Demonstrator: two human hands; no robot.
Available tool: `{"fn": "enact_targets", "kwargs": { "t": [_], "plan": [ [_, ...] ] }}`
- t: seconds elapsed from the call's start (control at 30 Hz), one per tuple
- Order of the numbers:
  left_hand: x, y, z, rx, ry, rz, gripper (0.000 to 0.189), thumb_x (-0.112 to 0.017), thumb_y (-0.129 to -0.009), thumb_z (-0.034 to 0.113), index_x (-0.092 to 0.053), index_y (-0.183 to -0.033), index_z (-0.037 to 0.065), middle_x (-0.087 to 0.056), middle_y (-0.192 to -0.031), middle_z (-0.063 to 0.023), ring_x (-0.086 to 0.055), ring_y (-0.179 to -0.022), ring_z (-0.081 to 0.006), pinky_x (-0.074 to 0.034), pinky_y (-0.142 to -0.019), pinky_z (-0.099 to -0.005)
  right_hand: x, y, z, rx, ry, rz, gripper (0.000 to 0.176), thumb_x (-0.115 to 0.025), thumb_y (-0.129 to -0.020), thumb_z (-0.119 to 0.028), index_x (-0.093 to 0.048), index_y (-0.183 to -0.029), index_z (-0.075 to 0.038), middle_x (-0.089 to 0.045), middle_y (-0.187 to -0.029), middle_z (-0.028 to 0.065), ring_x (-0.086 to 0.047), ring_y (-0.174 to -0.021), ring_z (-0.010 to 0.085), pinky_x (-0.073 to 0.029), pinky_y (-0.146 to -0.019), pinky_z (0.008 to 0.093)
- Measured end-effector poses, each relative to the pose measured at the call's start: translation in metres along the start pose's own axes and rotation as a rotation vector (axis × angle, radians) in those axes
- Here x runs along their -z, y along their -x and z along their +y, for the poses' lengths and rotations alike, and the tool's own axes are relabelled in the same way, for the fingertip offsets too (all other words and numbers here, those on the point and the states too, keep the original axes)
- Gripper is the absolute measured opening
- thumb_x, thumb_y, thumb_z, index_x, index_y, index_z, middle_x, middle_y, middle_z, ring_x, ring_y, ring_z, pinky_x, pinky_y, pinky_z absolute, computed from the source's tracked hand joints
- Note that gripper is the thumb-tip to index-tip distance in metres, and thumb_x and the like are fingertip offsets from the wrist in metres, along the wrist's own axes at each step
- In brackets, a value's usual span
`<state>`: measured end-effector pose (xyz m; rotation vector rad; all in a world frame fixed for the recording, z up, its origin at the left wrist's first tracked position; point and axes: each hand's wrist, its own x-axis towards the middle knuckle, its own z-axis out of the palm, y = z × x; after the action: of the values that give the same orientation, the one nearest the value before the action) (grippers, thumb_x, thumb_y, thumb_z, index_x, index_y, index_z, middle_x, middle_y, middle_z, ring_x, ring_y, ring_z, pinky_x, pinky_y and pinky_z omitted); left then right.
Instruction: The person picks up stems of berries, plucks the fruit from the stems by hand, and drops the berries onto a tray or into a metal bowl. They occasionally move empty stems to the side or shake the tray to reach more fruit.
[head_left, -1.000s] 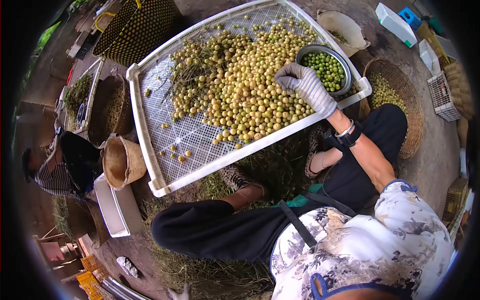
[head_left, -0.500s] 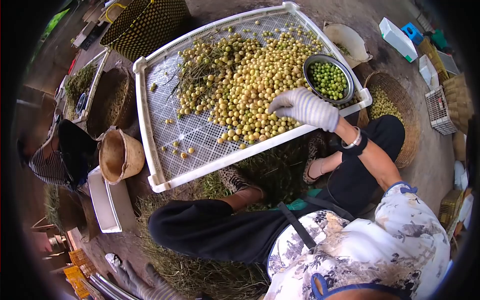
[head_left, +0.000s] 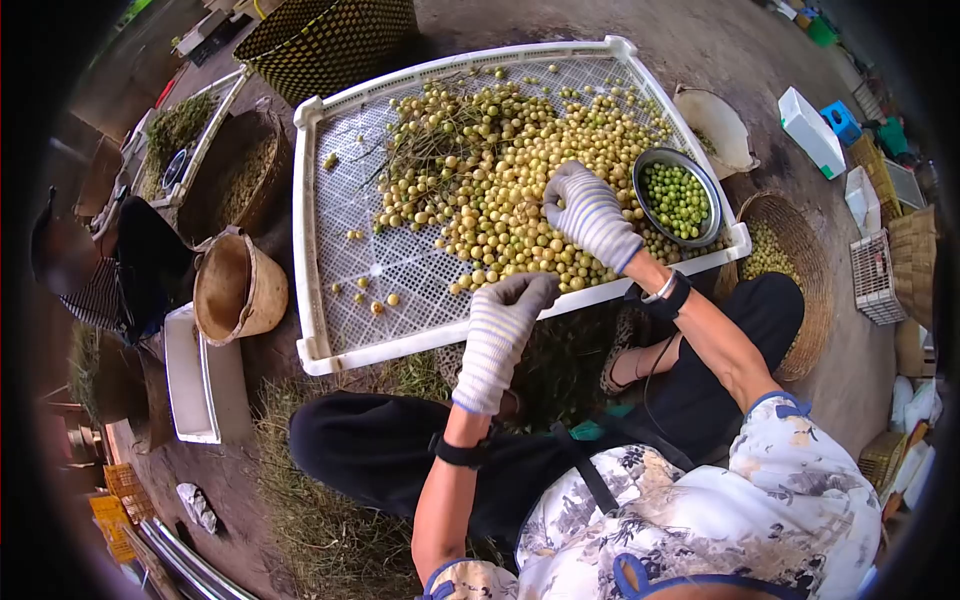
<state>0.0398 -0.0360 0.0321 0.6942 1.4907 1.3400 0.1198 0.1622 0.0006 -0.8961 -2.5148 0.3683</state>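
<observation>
My left hand, in a striped knit glove, is at the near rim of a white mesh tray. Its fingers are bent together; whatever they may hold is hidden. Over the heap of small round yellowish fruits, my right hand, gloved alike, has its fingertips curled down among them. I cannot make out what is in that grip. Right of this hand, a metal bowl of green fruits rests on the tray. Stems and twigs lie with the fruits at the back left.
A wicker basket with more fruits stands by my right knee. Left of the tray are a tan bucket, a white box and a seated person. Behind are a checkered basket and a pale bucket. Cut grass covers the floor.
My left hand has risen from the lower left floor area, where its fingers were spread, to the tray's near rim. My right hand has shifted slightly left on the fruits, fingers curling down.
</observation>
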Motion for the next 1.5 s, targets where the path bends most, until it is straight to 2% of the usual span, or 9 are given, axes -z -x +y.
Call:
{"fn": "enact_targets", "kwargs": {
  "t": [0.13,0.33,0.5,0.57,0.73,0.87,1.13,1.37,1.5],
  "plan": [
    [-0.014,-0.057,-0.02,0.092,0.488,0.121,0.038,-0.061,-0.097,0.03,-0.061,-0.122,0.002,-0.07,-0.106,-0.0094,-0.067,-0.094,-0.0178,-0.054,-0.079,-0.0324,0.019,0.021,-0.018,0.001,-0.269,0.149,0.01,-0.069,-0.076,-0.01,-0.064,-0.081,-0.003,-0.06,-0.083,0.0148,-0.06,-0.075,0.0311,-0.05,-0.07,0.0402],
    [-0.024,-0.069,-0.009,0.015,0.818,0.221,0.028,-0.062,-0.097,0.021,-0.064,-0.111,-0.002,-0.071,-0.097,-0.0081,-0.067,-0.08,-0.015,-0.056,-0.07,-0.0273,0.015,0.056,-0.038,0.021,-0.377,0.193,0.014,-0.073,-0.074,-0.003,-0.064,-0.084,-0.004,-0.062,-0.086,0.0144,-0.063,-0.08,0.0324,-0.051,-0.07,0.0403],
    [-0.008,-0.064,-0.01,-0.029,0.61,0.254,0.022,-0.067,-0.093,0.017,-0.066,-0.102,-0.003,-0.07,-0.087,-0.0077,-0.066,-0.073,-0.013,-0.055,-0.066,-0.0249,0.012,0.056,-0.032,0.046,-0.589,0.075,0.023,-0.08,-0.073,-0.01,-0.064,-0.088,-0.004,-0.062,-0.085,0.0115,-0.062,-0.071,0.0265,-0.05,-0.063,0.0359],
    [-0.002,-0.061,-0.001,-0.007,0.544,0.283,0.021,-0.067,-0.093,0.017,-0.066,-0.1,-0.002,-0.07,-0.086,-0.0068,-0.066,-0.073,-0.0127,-0.054,-0.065,-0.0241,0.019,0.051,-0.038,-0.273,-0.733,0.001,0.034,-0.084,-0.074,-0.023,-0.066,-0.095,-0.003,-0.061,-0.088,0.005,-0.056,-0.07,0.0129,-0.05,-0.065,0.0296],
    [0.012,-0.062,0.018,-0.028,0.301,0.246,0.012,-0.067,-0.093,0.015,-0.066,-0.091,0.003,-0.065,-0.077,-0.0006,-0.058,-0.064,-0.0047,-0.045,-0.053,-0.0185,0.01,0.015,-0.032,-0.167,-0.988,-0.171,0.05,-0.082,-0.076,-0.029,-0.066,-0.113,0.001,-0.069,-0.102,0.0093,-0.063,-0.086,0.0115,-0.053,-0.077,0.0284],
    [0.027,-0.062,0.025,0.051,0.344,0.258,0.012,-0.065,-0.094,0.014,-0.066,-0.09,0.003,-0.06,-0.07,0.0024,-0.049,-0.053,-0.003,-0.036,-0.046,-0.0171,0.013,0.009,-0.038,-0.318,-0.995,-0.342,0.035,-0.077,-0.083,-0.023,-0.067,-0.107,0.001,-0.069,-0.097,0.0086,-0.062,-0.088,0.0126,-0.051,-0.079,0.0294],
    [0.046,-0.065,0.017,0.169,0.345,0.199,0.013,-0.064,-0.094,0.014,-0.064,-0.088,0.004,-0.056,-0.066,0.0036,-0.041,-0.047,-0.003,-0.029,-0.042,-0.0178,-0.009,0.009,-0.053,-0.102,-0.87,-0.176,0.028,-0.071,-0.088,-0.016,-0.062,-0.109,-0.001,-0.064,-0.088,0.0044,-0.061,-0.078,0.0143,-0.051,-0.072,0.0279],
    [0.073,-0.064,0.023,0.217,0.449,-0.061,0.016,-0.064,-0.093,0.011,-0.064,-0.08,0.002,-0.051,-0.059,0.005,-0.034,-0.045,-0.0016,-0.023,-0.042,-0.0179,-0.021,0.007,-0.036,-0.479,-1.735,-0.313,0.034,-0.062,-0.096,-0.027,-0.058,-0.115,0.001,-0.063,-0.089,0.0032,-0.059,-0.067,0.0089,-0.052,-0.061,0.024],
    [0.063,-0.062,0.035,0.114,-0.035,0.086,0.017,-0.068,-0.09,0.013,-0.07,-0.088,-0.003,-0.061,-0.066,0.0001,-0.048,-0.054,-0.0041,-0.038,-0.049,-0.021,-0.007,-0.015,-0.035,-0.26,-1.27,-0.427,0.058,-0.068,-0.087,-0.047,-0.055,-0.12,-0.001,-0.063,-0.09,0.004,-0.058,-0.074,0.0097,-0.048,-0.064,0.0237]
  ]
}}
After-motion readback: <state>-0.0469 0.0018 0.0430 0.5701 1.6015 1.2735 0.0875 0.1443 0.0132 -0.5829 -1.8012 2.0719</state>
